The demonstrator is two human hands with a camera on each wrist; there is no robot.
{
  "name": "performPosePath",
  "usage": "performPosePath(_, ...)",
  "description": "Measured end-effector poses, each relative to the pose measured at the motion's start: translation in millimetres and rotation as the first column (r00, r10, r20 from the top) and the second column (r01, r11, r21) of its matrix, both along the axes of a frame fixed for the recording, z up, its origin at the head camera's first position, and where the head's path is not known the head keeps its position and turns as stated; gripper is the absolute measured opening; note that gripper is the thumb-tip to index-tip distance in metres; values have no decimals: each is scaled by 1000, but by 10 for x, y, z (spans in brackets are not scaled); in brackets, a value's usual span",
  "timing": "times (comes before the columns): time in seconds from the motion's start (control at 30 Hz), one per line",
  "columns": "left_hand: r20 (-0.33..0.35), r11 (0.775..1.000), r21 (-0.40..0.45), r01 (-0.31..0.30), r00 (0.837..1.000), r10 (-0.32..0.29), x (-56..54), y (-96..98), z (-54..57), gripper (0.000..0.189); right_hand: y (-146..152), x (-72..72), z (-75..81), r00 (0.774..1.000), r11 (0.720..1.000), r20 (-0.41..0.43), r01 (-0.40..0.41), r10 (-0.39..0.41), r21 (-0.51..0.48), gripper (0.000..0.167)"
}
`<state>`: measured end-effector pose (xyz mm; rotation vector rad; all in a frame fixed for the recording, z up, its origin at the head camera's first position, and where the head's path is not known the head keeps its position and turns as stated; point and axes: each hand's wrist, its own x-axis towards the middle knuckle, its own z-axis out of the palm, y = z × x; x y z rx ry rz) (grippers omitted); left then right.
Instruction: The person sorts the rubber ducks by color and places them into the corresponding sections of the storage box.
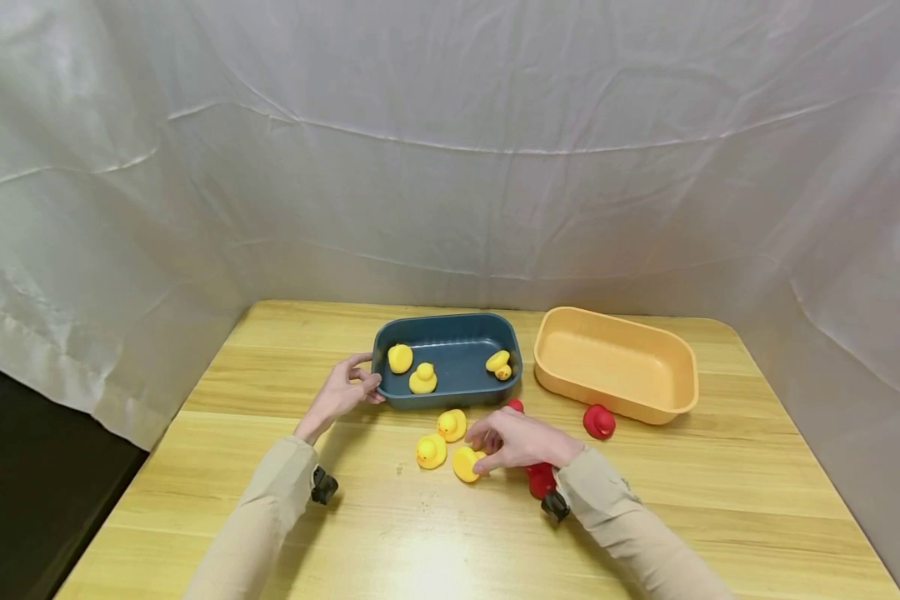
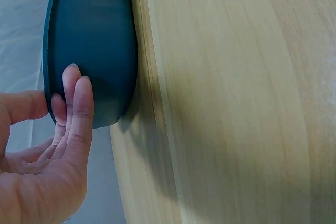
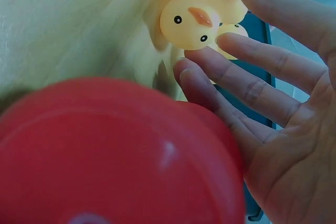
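Note:
My left hand (image 1: 345,390) grips the left end of a dark blue bin (image 1: 461,400). In the left wrist view, fingers (image 2: 79,114) lie against the bin's outer wall and another digit meets its rim. My right hand (image 1: 521,439) is low over the table, with thumb and fingers around a yellow rubber duck (image 1: 466,465). The right wrist view has the thumb overlapping that duck's body, its face (image 3: 189,22) towards the camera. Two more yellow ducks (image 1: 431,451) sit just left of it. Inside the bin are three yellow ducks (image 1: 423,379).
An orange bin (image 1: 615,398) stands right of the blue one. One red duck (image 1: 598,422) sits in front of it. Other red ducks (image 1: 542,482) are partly hidden by my right hand and forearm. Pale sheeting (image 1: 450,167) hangs behind the wooden table (image 1: 390,533).

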<state>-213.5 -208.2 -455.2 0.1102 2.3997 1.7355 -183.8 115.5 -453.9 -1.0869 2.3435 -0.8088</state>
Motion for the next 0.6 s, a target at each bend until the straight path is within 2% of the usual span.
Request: performPosePath(0.6,-5,1000,3,-8,1000,8,-9,3,-30,57,-41,12,-10,999,999,-31,-27,28,34,36)
